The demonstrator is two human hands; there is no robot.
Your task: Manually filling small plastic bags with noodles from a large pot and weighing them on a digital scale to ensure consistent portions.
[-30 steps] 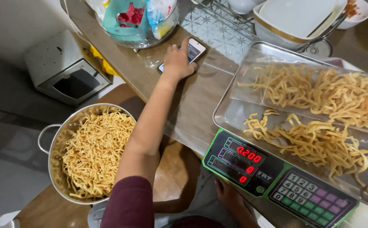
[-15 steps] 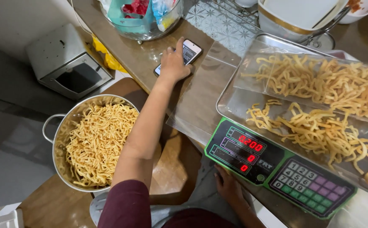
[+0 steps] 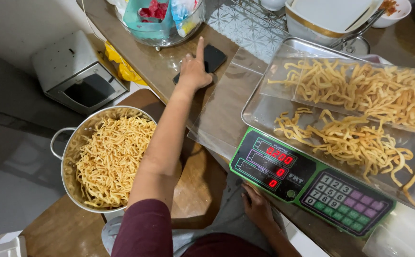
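Note:
My left hand reaches far across the brown table and lies on a black phone whose screen is dark, index finger pointing straight out. My right hand rests low against my lap, just under the front edge of a green digital scale with red digits lit. On the scale sits a metal tray holding loose fried dough strips and a clear bag of the same strips. A large steel pot full of the strips stands below my left arm.
Flat clear plastic bags lie on the table between phone and scale. A glass bowl with packets stands at the back, beside a dish rack with white dishes. A grey metal box sits on the floor at left.
The phone's screen has gone dark, and my left index finger now sticks straight out over it. The right hand has stayed under the scale.

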